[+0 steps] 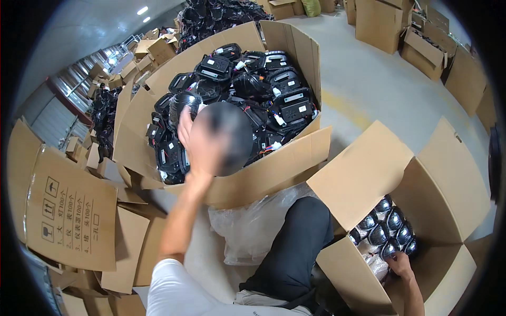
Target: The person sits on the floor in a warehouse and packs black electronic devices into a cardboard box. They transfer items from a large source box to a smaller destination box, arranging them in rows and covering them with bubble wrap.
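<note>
My left hand (203,147) reaches over a large open carton (232,192) full of black plastic units. Its visible fingers are stretched out, against a glossy black rounded unit (185,101). A round blurred patch hides the rest of that hand. Down at the right, my right hand (401,265) is inside a smaller open carton (363,276). Its fingers are curled on the lower edge of a glossy black domed unit (390,247), which sits among several alike in rows. Clear wrap (375,265) lies beside them.
Black units with white connectors and coloured wires (296,107) fill the large carton. Clear plastic sheeting (247,231) lies between the cartons, beside my dark-trousered leg (295,247). A printed carton (71,210) stands at left. More cartons (424,52) line the far right; black parts (216,21) are heaped behind.
</note>
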Demonstrator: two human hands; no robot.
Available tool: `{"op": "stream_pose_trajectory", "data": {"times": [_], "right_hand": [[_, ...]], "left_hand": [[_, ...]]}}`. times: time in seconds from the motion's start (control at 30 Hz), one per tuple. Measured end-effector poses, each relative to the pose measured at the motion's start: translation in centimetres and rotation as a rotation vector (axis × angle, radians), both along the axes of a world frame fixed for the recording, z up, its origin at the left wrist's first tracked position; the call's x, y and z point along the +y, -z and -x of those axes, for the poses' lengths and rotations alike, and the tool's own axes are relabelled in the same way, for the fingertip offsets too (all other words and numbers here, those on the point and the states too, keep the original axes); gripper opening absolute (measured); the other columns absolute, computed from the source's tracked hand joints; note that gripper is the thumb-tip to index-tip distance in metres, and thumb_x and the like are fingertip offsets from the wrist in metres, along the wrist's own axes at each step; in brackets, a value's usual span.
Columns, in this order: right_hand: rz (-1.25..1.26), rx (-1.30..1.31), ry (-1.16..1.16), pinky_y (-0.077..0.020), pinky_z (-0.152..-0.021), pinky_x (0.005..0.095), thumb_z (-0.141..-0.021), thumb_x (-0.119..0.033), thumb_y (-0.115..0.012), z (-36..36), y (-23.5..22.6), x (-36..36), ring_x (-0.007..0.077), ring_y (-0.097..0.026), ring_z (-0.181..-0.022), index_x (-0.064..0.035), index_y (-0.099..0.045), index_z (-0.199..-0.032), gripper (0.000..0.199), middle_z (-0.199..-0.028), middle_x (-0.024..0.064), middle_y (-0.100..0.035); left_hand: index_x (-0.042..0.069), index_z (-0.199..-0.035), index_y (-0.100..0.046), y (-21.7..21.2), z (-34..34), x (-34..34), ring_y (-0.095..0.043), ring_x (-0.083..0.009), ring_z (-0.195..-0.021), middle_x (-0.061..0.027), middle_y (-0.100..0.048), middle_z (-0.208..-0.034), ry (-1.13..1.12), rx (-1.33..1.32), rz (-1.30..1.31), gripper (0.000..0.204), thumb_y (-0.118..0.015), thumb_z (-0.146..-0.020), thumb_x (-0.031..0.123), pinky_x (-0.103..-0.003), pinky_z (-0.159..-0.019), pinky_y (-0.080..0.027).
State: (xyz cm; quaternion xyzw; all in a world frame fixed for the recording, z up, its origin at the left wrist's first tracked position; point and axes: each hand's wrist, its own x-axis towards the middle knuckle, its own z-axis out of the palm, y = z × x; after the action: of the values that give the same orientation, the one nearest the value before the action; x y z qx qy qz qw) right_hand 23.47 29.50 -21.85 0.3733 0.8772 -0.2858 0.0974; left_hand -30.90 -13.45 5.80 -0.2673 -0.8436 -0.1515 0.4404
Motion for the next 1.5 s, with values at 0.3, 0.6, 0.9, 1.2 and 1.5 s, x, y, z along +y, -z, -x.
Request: {"op": "stream_pose_trajectory", "data": {"times": [0.3, 0.6, 0.9, 1.2, 1.5], "right_hand": [[0.171, -0.049, -0.094, -0.0569, -0.082, 0.0401, -0.081, -0.027, -0.079, -2.2, -3.3, -3.8, 0.0336, -0.074, -0.088, 0.0083, -0.071, -0.109, 0.045, -0.095, 0.0251, -0.074], [0.182, 0.048, 0.048, -0.0568, -0.079, 0.0405, -0.08, -0.024, -0.078, -4.7, -2.9, -2.9, 0.0334, -0.073, -0.085, 0.0056, -0.072, -0.106, 0.04, -0.094, 0.0245, -0.074], [0.061, 0.278, -0.121, -0.0525, -0.072, 0.0415, -0.087, -0.018, -0.074, 3.8, -12.2, -5.9, 0.0304, -0.066, -0.074, 0.0036, -0.068, -0.099, 0.026, -0.085, 0.0237, -0.067], [1.082, 1.288, 0.151, -0.0399, -0.116, 0.0411, -0.096, -0.033, -0.073, 18.2, -23.2, -13.0, 0.0259, -0.057, -0.131, 0.0033, -0.04, -0.147, 0.071, -0.142, 0.0185, -0.055], [0.79, 1.411, 0.369, -0.0535, -0.089, 0.0274, -0.086, -0.022, -0.083, 8.8, -25.6, -4.6, 0.0099, -0.065, -0.096, -0.0017, -0.063, -0.122, 0.045, -0.11, 0.0043, -0.072]], "left_hand": [[0.001, -0.125, -0.06, 1.0, 9.3, -4.4, -0.028, -0.0459, -0.148, -0.0246, -0.034, -0.158, -0.153, 0.089, 0.399, 0.061, -0.082, -0.077, 0.031, -0.062, -0.116, -0.028], [-0.003, -0.122, -0.066, -8.4, 11.0, -8.1, -0.071, -0.023, -0.096, -0.0098, -0.073, -0.109, 0.458, -0.302, -0.639, 0.045, -0.066, -0.1, 0.035, -0.036, -0.088, -0.054], [0.004, -0.133, -0.06, -13.9, 4.4, 1.7, -0.069, -0.0321, -0.112, -0.0181, -0.068, -0.127, 1.396, -1.354, -1.089, 0.052, -0.059, -0.101, 0.045, -0.049, -0.102, -0.055], [-0.001, -0.136, -0.055, -2.2, -19.4, 23.8, -0.067, -0.0243, -0.109, -0.0146, -0.066, -0.125, 1.614, -1.645, -1.14, 0.055, -0.061, -0.101, 0.041, -0.038, -0.093, -0.057], [-0.003, -0.139, -0.052, 2.1, -20.9, 32.5, -0.062, -0.0235, -0.12, -0.0135, -0.065, -0.13, 1.783, -1.646, -1.085, 0.048, -0.067, -0.097, 0.015, -0.041, -0.108, -0.047]]}}
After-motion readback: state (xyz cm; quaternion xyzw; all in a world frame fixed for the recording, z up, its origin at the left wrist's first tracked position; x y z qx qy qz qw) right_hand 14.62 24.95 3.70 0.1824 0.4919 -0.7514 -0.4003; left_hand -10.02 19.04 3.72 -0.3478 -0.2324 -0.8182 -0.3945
